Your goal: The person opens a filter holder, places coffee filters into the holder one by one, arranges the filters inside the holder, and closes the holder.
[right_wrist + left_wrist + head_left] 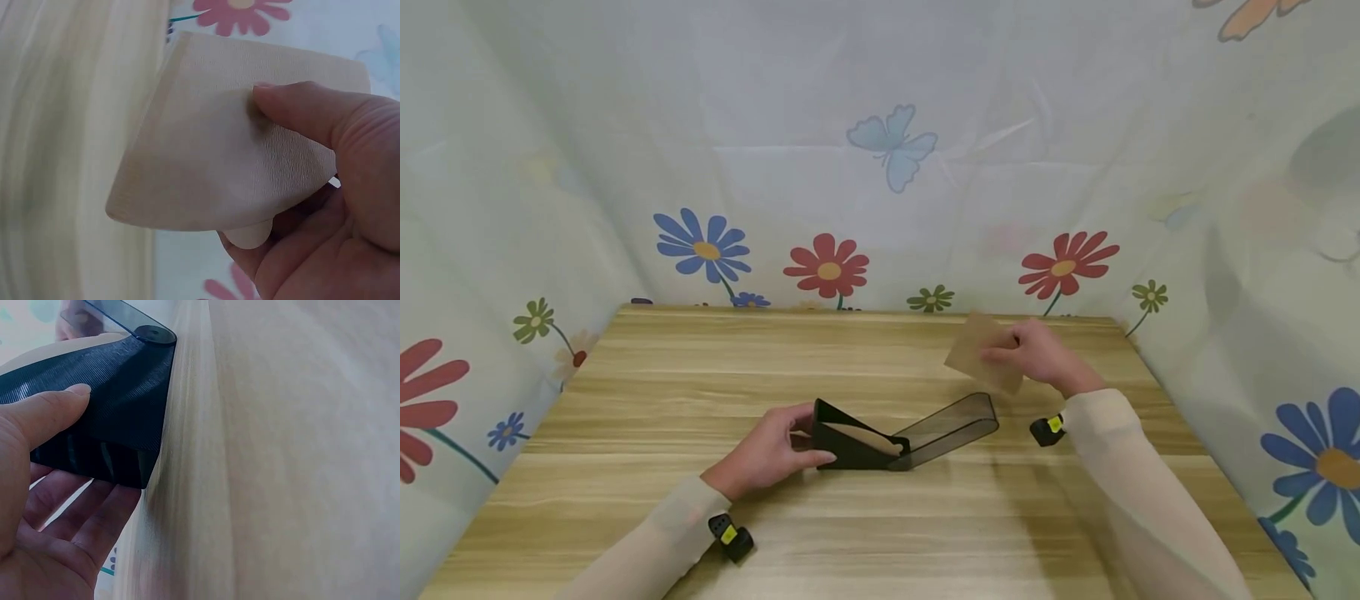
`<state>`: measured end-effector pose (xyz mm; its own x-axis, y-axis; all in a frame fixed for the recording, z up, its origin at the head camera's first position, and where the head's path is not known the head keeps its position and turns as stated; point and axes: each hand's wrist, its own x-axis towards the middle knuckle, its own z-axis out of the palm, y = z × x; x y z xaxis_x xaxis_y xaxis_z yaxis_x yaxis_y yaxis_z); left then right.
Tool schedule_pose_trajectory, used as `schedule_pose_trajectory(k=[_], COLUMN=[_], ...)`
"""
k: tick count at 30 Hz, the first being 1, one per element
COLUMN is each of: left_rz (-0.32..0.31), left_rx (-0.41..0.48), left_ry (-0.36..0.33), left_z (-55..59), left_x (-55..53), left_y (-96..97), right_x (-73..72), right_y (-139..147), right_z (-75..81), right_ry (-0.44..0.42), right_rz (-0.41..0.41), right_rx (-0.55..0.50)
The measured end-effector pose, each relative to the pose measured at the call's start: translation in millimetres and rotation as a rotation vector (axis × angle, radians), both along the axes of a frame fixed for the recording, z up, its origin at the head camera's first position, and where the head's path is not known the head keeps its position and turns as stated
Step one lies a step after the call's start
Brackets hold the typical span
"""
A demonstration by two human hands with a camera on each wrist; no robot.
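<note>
With my left hand [769, 448] I am holding the black, ridged, wedge-shaped plastic box [852, 455], which is sitting on the striped wooden table [715, 367]. Its see-through grey lid [953, 427] is standing open, and tan paper [862, 435] is lying inside. My right hand [1041, 354] is pinching a thin, tan, fan-shaped paper [970, 348] near the lid.

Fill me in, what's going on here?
A person works at a wooden table. Their left grip holds a black case by its wide end; the see-through lid is swung open and tan paper shows inside. The right grip pinches a fan-shaped tan sheet, thumb on its face, held apart from the case.
</note>
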<state>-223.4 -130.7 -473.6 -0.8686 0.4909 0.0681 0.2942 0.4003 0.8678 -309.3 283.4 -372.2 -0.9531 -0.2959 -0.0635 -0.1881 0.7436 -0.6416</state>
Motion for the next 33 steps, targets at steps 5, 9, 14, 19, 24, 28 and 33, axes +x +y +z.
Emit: schedule_pose_trajectory(k=[5, 9, 14, 19, 24, 28, 33], left_rz=[0.003, -0.004, -0.005, 0.0, 0.003, 0.001, -0.005], left_rx=[-0.006, -0.007, -0.008, -0.017, -0.024, -0.029, -0.021], left_ry=[-0.004, -0.002, 0.001, 0.004, 0.007, 0.003, -0.001], left_z=[0.8, 0.4, 1.0, 3.0, 3.6, 3.8, 3.8], left_x=[0.3, -0.3, 0.3, 0.8, 0.8, 0.8, 0.6], left_y=[0.4, 1.1, 1.0, 0.9, 0.7, 0.3, -0.1], right_x=[10.5, 20.0, 30.7, 41.7, 50.7, 54.9, 61.3], right_y=[-5, -13, -26, -44, -65, -79, -98], right_z=[20.8, 39.9, 60.3, 73.6, 81.3, 81.1, 77.1], right_ry=[0.085, 0.151, 0.206, 0.258, 0.296, 0.309, 0.257], right_rz=[0.049, 0.104, 0.173, 0.223, 0.263, 0.327, 0.392], right_rx=[0.022, 0.081, 0.107, 0.109, 0.108, 0.076, 0.041])
